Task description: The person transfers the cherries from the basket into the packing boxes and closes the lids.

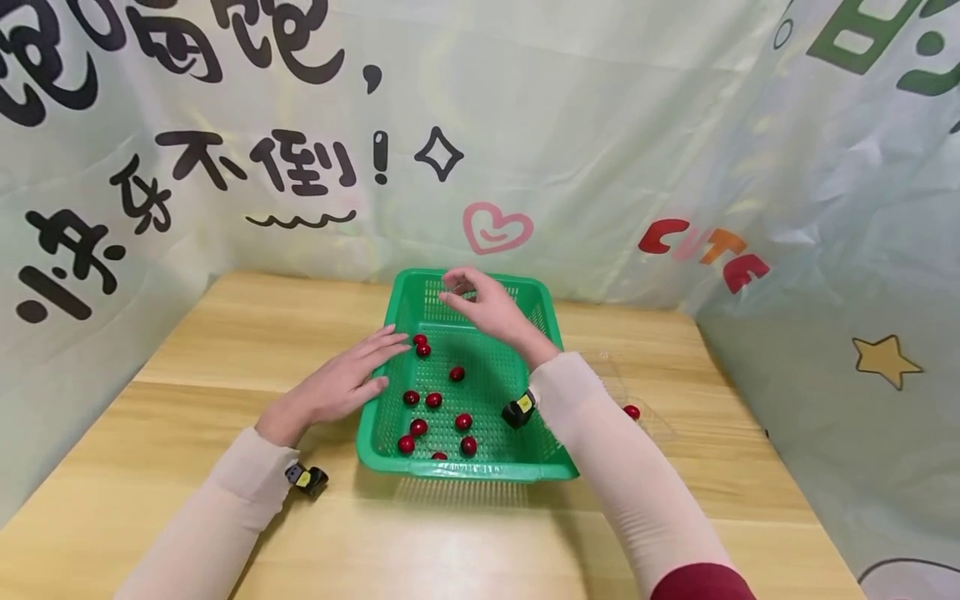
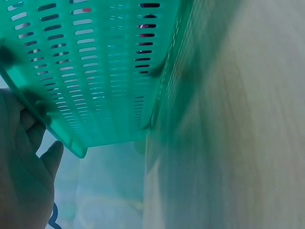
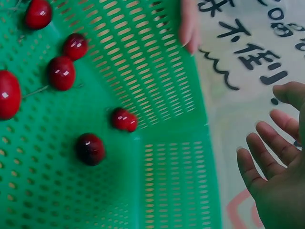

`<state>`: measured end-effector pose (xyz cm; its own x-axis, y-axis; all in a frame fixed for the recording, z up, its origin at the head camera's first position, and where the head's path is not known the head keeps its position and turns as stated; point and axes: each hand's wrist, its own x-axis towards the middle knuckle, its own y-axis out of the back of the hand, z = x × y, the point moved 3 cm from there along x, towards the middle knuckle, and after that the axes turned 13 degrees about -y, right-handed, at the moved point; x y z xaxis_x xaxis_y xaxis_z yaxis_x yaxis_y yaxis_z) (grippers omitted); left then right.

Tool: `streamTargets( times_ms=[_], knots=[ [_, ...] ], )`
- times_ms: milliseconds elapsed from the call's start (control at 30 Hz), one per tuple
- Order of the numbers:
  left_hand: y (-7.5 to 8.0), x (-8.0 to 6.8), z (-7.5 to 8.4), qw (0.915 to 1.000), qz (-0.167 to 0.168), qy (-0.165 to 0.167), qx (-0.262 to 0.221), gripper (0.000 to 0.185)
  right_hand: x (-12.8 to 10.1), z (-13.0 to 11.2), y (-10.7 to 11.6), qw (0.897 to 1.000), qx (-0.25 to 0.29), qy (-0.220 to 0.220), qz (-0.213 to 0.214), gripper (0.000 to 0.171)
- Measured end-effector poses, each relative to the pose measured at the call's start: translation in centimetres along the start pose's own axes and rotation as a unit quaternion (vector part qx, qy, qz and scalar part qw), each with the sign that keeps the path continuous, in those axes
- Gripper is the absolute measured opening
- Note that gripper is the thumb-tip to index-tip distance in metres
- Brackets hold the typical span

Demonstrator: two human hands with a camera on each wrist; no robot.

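Observation:
A green plastic basket (image 1: 465, 471) with slotted walls stands on the table, and several red cherries (image 1: 457, 374) lie scattered over its floor. My left hand (image 1: 341, 383) rests on the left rim with its fingers straight. In the left wrist view the thumb (image 2: 52, 157) sits apart from the rim, outside the slotted wall (image 2: 86, 57). My right hand (image 1: 491, 310) hovers over the far part of the basket, its fingers loosely bent with nothing between them. The right wrist view shows that palm (image 3: 281, 191) empty, beside cherries (image 3: 89, 149) in the basket.
To the right of the basket, partly behind my right forearm, lies a clear plastic container (image 1: 656, 421) with a red cherry (image 1: 632, 412) at it. A printed cloth (image 1: 600, 125) surrounds the wooden table (image 1: 247, 367) at the back and sides.

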<state>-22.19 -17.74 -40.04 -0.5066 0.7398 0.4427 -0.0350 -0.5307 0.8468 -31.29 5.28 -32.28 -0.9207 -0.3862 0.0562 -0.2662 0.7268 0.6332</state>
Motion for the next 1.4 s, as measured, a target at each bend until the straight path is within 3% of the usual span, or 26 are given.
streamTargets(
  times_ms=[300,600,1167,1400],
  knots=[
    [0.0,-0.2,0.1,0.9999,0.011,-0.001,-0.011,0.05,0.8,1.7,-2.3,0.997,-0.056,-0.026,-0.037,0.043],
    [0.6,-0.5,-0.4,0.9998,0.015,0.005,-0.01,0.05,2.2,1.8,-5.5,0.982,-0.16,-0.024,-0.092,0.047],
    [0.1,-0.1,-0.2,0.9998,0.011,-0.001,-0.015,0.05,2.6,4.4,-7.5,0.981,-0.113,-0.1,-0.125,0.043],
    [-0.1,0.0,-0.1,0.9998,0.012,0.0,-0.015,0.049,2.6,4.7,-8.3,0.975,-0.146,-0.1,-0.132,0.035]
  ],
)
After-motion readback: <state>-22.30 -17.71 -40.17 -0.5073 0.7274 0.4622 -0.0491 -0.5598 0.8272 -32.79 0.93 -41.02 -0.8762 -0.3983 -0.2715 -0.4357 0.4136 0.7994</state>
